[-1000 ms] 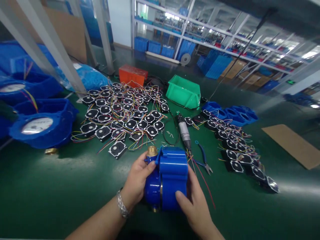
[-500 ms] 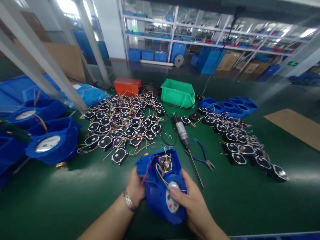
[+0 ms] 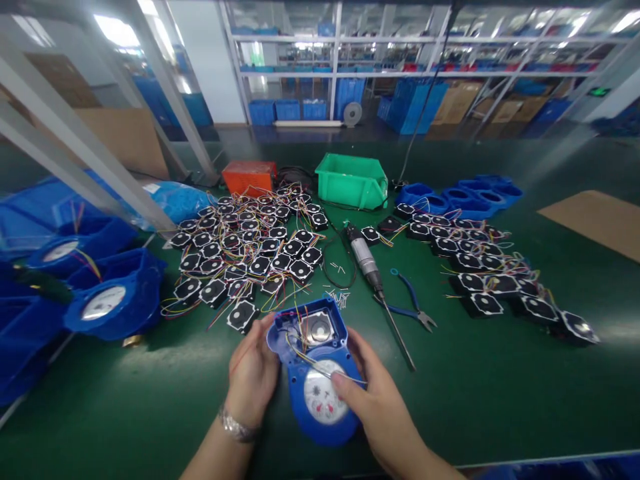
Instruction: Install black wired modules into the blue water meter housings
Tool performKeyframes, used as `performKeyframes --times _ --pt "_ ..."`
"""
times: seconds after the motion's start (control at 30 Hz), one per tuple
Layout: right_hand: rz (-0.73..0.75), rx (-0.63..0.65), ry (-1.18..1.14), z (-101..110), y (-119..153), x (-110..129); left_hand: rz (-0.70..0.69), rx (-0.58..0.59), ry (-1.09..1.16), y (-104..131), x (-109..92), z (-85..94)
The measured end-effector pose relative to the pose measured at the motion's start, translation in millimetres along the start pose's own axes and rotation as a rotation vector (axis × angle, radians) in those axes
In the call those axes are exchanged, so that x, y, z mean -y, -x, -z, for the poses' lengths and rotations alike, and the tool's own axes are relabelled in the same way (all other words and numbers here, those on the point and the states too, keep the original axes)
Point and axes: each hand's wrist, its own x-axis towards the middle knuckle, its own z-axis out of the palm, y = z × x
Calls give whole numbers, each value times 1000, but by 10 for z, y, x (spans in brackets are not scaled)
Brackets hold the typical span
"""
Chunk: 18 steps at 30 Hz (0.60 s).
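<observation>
While the left hand [image 3: 253, 373] cups one flank with its fingers curled out of sight behind the casing, the right hand [image 3: 383, 407] grips the other, thumb pressed on the rim of the white dial [image 3: 321, 402], as a worker holds a blue water meter [image 3: 317, 373] face up just above the green bench [image 3: 100, 413]. Its open upper compartment [image 3: 313, 328] shows a round part and loose coloured wires [image 3: 300, 350], likely easy to snag. The body looks rigid and probably heavy, so the smooth plastic sides seem the safest hold. A powered screwdriver [image 3: 370, 273] and blue-handled pliers [image 3: 413, 307] lie near, between two spreads of black wired modules [image 3: 245, 247].
</observation>
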Motion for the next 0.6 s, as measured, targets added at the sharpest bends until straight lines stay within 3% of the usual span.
performKeyframes --times 0.1,0.2,0.3,0.6 --pt "-28 101 -70 68 -31 39 -110 -37 -7 140 -62 6" --pt "-46 205 -148 191 -93 112 -191 -20 -200 237 -95 -34" --pt "-59 191 -166 245 -171 166 -193 12 -369 232 -130 -69" --pt "-70 175 -325 66 -275 65 -238 115 -641 141 -312 -133"
